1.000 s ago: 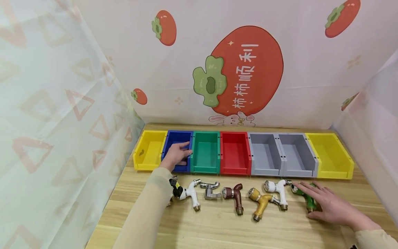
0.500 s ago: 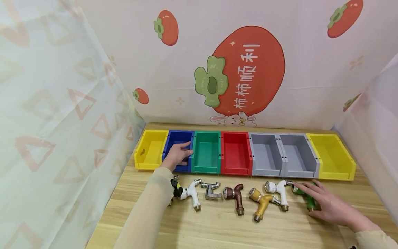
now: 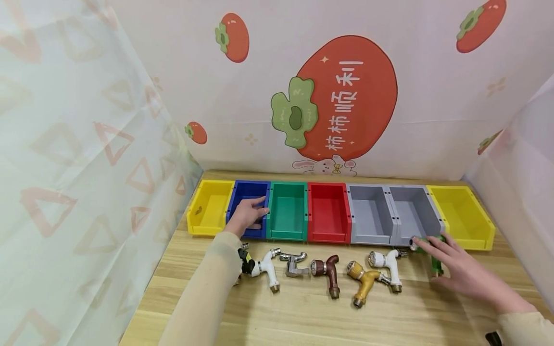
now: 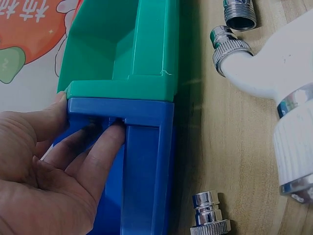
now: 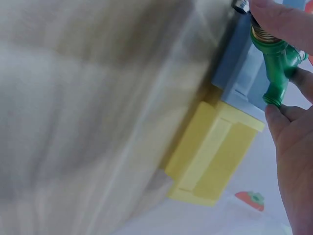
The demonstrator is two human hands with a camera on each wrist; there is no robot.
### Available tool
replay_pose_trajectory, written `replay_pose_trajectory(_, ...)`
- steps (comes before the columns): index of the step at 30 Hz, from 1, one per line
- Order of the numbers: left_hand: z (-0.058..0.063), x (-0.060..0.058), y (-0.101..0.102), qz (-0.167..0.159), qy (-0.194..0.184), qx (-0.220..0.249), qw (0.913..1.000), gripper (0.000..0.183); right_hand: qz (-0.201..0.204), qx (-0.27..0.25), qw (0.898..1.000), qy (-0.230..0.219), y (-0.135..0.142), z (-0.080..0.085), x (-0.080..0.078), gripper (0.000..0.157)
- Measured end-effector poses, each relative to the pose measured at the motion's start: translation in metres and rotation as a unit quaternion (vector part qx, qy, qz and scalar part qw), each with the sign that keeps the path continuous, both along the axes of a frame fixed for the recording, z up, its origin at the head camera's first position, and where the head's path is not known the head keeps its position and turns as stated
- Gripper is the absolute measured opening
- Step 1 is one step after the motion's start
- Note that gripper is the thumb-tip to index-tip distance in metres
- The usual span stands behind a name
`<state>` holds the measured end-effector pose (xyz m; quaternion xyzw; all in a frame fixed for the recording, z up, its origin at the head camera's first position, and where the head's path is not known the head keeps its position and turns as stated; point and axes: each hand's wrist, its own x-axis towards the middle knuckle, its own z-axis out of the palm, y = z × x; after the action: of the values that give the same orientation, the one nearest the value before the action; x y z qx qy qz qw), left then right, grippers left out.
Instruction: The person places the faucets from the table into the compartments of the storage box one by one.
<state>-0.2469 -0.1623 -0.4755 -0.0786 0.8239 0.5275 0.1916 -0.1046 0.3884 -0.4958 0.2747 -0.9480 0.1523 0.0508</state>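
Note:
My left hand (image 3: 245,217) reaches into the blue bin (image 3: 252,190) and grips its side wall beside the green bin (image 3: 287,218). In the left wrist view, the fingers (image 4: 105,152) press inside the blue wall, with the thumb at its top edge. My right hand (image 3: 463,271) holds a green faucet (image 3: 436,265) in front of the right grey bin (image 3: 411,216). In the right wrist view, thumb and fingers surround the green faucet (image 5: 276,71), whose threaded end points towards the thumb.
Yellow (image 3: 210,206), red (image 3: 327,211), grey (image 3: 368,211) and another yellow bin (image 3: 463,216) complete the row by the wall. Before them lie white (image 3: 393,271), gold (image 3: 365,284), brown (image 3: 331,276), chrome (image 3: 294,265), second white (image 3: 269,271) and black-handled (image 3: 246,262) faucets.
My right hand has picked up the green faucet from the table and moved it slightly forward, towards the bins. The left hand stays on the blue bin.

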Motion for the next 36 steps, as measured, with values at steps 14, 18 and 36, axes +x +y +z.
replay_pose_trajectory(14,0.0,0.001,0.001,0.002,0.002,-0.008,1.0,0.059,-0.016,0.031,0.999,0.027,0.022,0.017,-0.025,0.114)
replay_pose_trajectory(18,0.0,0.001,0.001,0.001,0.002,-0.008,1.0,0.058,-0.023,0.033,0.998,0.044,0.031,0.021,-0.032,0.115)
replay_pose_trajectory(36,-0.002,0.001,0.0,0.001,0.004,-0.009,1.0,0.059,-0.013,0.019,0.996,0.081,0.07,0.023,-0.067,0.124)
